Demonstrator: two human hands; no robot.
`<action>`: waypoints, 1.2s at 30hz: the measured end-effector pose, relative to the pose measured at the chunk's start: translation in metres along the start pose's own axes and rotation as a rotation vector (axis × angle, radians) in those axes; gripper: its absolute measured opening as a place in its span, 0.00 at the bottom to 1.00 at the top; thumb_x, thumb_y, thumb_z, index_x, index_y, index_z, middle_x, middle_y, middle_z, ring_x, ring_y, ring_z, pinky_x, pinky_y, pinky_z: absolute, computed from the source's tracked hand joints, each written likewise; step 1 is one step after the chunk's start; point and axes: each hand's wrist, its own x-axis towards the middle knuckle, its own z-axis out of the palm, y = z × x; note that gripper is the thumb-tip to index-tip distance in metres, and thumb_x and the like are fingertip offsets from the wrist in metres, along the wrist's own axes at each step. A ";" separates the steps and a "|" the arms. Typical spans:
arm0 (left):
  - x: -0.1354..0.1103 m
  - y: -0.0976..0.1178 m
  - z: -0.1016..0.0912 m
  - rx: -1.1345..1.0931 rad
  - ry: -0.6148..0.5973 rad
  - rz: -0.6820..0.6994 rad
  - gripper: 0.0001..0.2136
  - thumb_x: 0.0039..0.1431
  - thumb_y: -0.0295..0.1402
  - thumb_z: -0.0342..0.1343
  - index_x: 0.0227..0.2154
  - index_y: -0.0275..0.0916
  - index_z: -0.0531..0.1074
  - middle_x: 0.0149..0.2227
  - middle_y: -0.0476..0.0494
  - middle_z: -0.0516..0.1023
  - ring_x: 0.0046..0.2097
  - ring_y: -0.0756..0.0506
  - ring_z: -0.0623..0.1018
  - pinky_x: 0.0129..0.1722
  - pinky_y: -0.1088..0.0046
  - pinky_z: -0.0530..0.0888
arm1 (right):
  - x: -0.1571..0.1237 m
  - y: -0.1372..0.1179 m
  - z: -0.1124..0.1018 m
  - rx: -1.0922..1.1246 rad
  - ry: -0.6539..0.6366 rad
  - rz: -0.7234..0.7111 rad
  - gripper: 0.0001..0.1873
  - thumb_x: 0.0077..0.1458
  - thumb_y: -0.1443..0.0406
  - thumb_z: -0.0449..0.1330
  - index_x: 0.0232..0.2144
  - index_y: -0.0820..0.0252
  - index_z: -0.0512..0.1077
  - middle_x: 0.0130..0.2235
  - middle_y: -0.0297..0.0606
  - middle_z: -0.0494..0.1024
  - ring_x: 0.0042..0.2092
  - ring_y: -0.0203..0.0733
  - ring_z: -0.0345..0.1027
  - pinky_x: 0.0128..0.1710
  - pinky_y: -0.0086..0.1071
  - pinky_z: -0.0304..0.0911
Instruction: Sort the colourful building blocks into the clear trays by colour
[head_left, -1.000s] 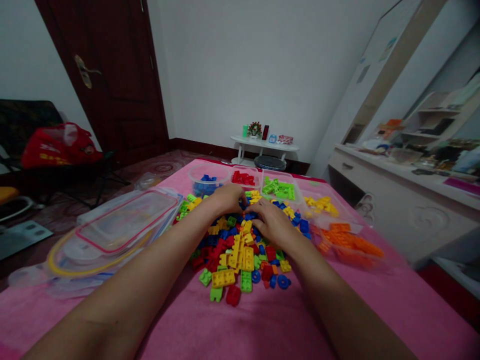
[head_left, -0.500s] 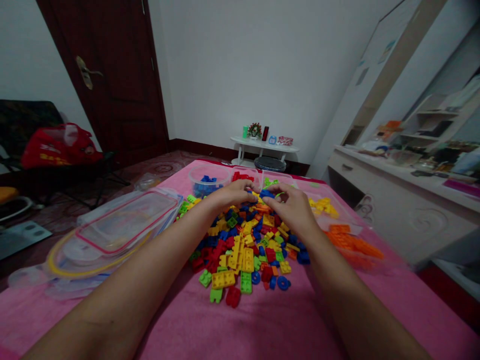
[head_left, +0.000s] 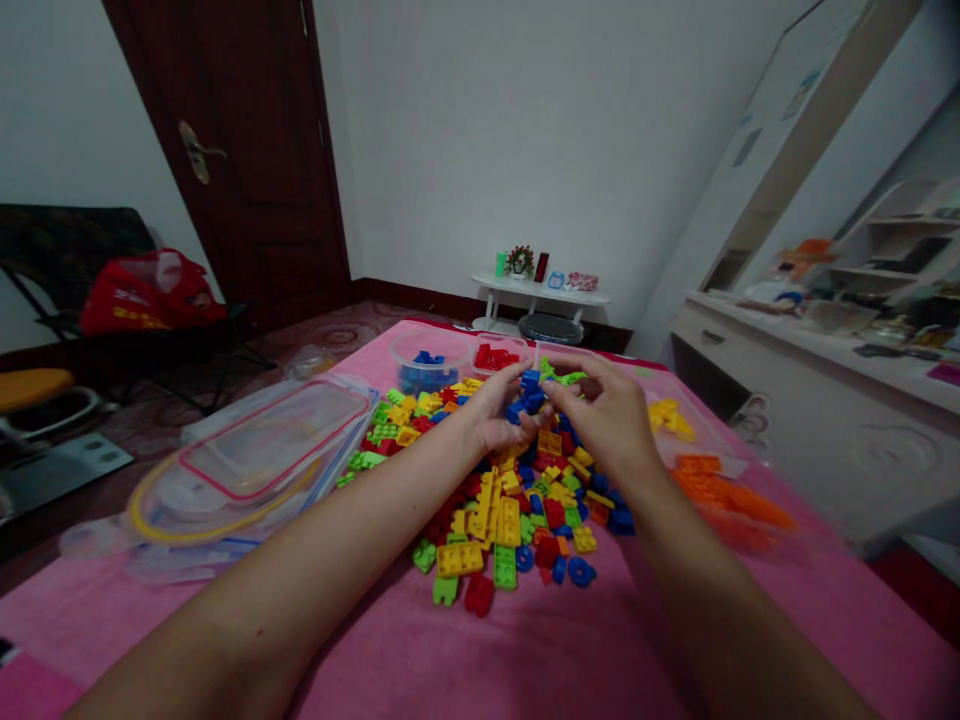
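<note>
My left hand (head_left: 496, 412) is turned partly palm up over the heap, its fingers curled around several blue building bricks (head_left: 529, 394). From the other side, my right hand (head_left: 613, 408) closes its thumb and fingers on a blue brick at the same cluster. Some of its fingertips are hidden. Below both hands spreads a mixed heap of toy bricks (head_left: 508, 522) in yellow, red, green, blue and orange. Blue wheel-like rings (head_left: 580, 571) lie at the heap's near edge.
Behind the heap stand a round clear tub (head_left: 396, 352) of blue bricks and a box of red bricks (head_left: 495, 357). Green pieces (head_left: 562, 374), yellow bricks (head_left: 670, 419) and orange bricks (head_left: 720, 490) are sorted toward the right. Stacked clear lids (head_left: 262, 440) lie left on the pink cloth (head_left: 570, 660).
My left hand has rolled palm up and gathers several blue bricks. The right hand has come in against them. The view has shifted slightly, moving the scene rightward.
</note>
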 end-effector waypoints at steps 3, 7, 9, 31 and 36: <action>-0.008 0.016 0.005 -0.045 0.002 0.072 0.11 0.58 0.37 0.49 0.28 0.34 0.67 0.24 0.43 0.70 0.23 0.53 0.70 0.10 0.90 0.58 | 0.001 -0.002 -0.005 -0.024 0.074 -0.050 0.12 0.50 0.62 0.58 0.37 0.61 0.75 0.38 0.40 0.76 0.31 0.36 0.68 0.30 0.30 0.64; -0.018 0.065 0.012 -0.050 0.048 0.259 0.08 0.59 0.32 0.48 0.28 0.33 0.66 0.25 0.44 0.69 0.21 0.57 0.67 0.10 0.91 0.56 | 0.001 -0.003 -0.008 -0.045 0.110 -0.066 0.10 0.51 0.62 0.58 0.35 0.60 0.75 0.37 0.40 0.76 0.32 0.37 0.68 0.31 0.30 0.63; -0.018 0.095 0.007 -0.006 0.135 0.380 0.08 0.60 0.31 0.46 0.29 0.33 0.65 0.25 0.45 0.69 0.21 0.57 0.66 0.11 0.90 0.56 | 0.001 -0.003 -0.008 -0.033 0.095 -0.057 0.10 0.51 0.63 0.58 0.35 0.60 0.75 0.37 0.39 0.76 0.32 0.37 0.68 0.31 0.31 0.63; -0.118 0.075 -0.027 2.100 0.324 0.201 0.14 0.41 0.39 0.63 0.34 0.43 0.78 0.31 0.46 0.78 0.29 0.48 0.74 0.30 0.77 0.65 | -0.074 -0.055 0.059 -0.126 -0.886 -0.598 0.27 0.45 0.49 0.62 0.46 0.53 0.72 0.54 0.40 0.66 0.58 0.49 0.50 0.59 0.48 0.38; -0.151 0.058 -0.032 2.164 0.243 0.017 0.29 0.37 0.38 0.65 0.48 0.46 0.72 0.45 0.42 0.75 0.37 0.47 0.75 0.36 0.77 0.67 | -0.068 -0.047 0.056 -0.203 -0.839 -0.574 0.09 0.51 0.62 0.60 0.36 0.56 0.74 0.50 0.38 0.68 0.55 0.44 0.54 0.59 0.43 0.41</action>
